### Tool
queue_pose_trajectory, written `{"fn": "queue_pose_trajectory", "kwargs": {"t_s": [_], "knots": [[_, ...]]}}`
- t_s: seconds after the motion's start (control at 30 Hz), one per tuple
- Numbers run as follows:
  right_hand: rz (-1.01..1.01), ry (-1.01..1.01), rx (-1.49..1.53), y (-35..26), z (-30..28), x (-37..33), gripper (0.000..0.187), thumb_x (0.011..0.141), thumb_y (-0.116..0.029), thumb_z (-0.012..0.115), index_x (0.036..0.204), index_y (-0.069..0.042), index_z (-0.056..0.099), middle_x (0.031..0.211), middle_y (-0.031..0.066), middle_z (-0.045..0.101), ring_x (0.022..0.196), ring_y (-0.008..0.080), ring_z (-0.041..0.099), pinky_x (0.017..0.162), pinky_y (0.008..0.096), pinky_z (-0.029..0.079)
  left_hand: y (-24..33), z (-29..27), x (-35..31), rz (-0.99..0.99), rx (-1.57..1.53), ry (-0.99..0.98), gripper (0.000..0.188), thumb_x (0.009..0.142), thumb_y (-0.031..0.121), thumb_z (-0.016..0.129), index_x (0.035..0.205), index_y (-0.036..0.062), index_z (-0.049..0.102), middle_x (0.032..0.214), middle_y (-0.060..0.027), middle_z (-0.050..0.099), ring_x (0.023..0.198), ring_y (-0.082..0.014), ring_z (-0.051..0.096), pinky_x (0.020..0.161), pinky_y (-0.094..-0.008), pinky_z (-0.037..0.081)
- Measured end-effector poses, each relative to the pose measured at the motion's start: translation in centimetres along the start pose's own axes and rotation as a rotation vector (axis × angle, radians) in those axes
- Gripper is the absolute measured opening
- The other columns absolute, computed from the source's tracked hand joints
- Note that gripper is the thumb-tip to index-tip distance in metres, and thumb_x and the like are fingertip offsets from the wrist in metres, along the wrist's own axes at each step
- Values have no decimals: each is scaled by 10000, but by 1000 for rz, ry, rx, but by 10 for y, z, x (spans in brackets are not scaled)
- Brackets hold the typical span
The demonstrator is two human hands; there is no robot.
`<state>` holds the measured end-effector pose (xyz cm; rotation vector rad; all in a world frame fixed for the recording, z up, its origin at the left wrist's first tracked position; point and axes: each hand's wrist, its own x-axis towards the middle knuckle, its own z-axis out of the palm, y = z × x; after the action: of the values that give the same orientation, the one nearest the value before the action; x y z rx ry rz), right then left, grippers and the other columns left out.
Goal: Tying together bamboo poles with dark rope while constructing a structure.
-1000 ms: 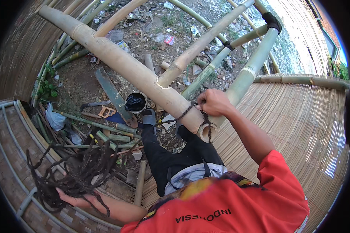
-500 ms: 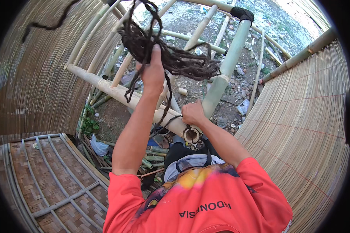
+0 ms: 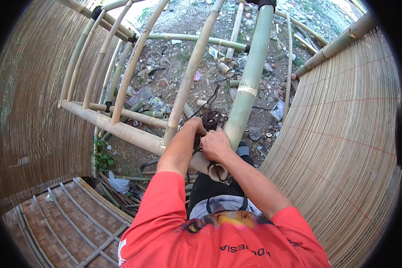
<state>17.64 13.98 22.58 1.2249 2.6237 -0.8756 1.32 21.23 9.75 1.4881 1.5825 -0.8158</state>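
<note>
Long, thick tan bamboo pole (image 3: 120,128), then thick green bamboo pole (image 3: 248,85); dark-brown twisted fibre rope (image 3: 213,118) bunched between them, at my hands. Slack strands could tangle or slip. Arms forward, converging: left hand (image 3: 193,127) and right hand (image 3: 215,145) close, fingers curled; hold hidden, can't tell.

My left hand (image 3: 195,127) and right hand (image 3: 215,145) close together at joint of pale bamboo pole (image 3: 116,129) and green bamboo pole (image 3: 244,107). Right fingers curled in on dark rope (image 3: 213,119), bunched just beyond my knuckles; left fingertips hidden. Pale pole's hollow end faces me. Slatted screen (image 3: 335,134) to my right; woven panel (image 3: 71,223) lower left, plastic bag (image 3: 119,183) near it. Rubble-strewn ground (image 3: 165,71) under frame.
</note>
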Motion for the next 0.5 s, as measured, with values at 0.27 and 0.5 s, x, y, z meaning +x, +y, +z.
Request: {"fn": "queue_pose_trajectory", "kwargs": {"t_s": [0.27, 0.5], "knots": [[95, -111, -12, 10, -4, 18, 162, 736, -184, 657, 790, -91, 778, 866, 155, 761, 845, 321, 745, 769, 451, 535, -41, -11, -238, 702, -1648, 421, 365, 978, 297, 730, 1128, -32, 684, 929, -151, 742, 732, -176, 724, 618, -286, 578], [173, -222, 0, -5, -1, 34, 231, 696, -154, 633, 832, -31, 774, 886, 213, 756, 868, 376, 748, 769, 476, 583, -99, 221, -213, 31, -1550, 144, 328, 967, 131, 700, 1275, 26, 662, 1118, -98, 715, 854, -169, 708, 699, -303, 592]]}}
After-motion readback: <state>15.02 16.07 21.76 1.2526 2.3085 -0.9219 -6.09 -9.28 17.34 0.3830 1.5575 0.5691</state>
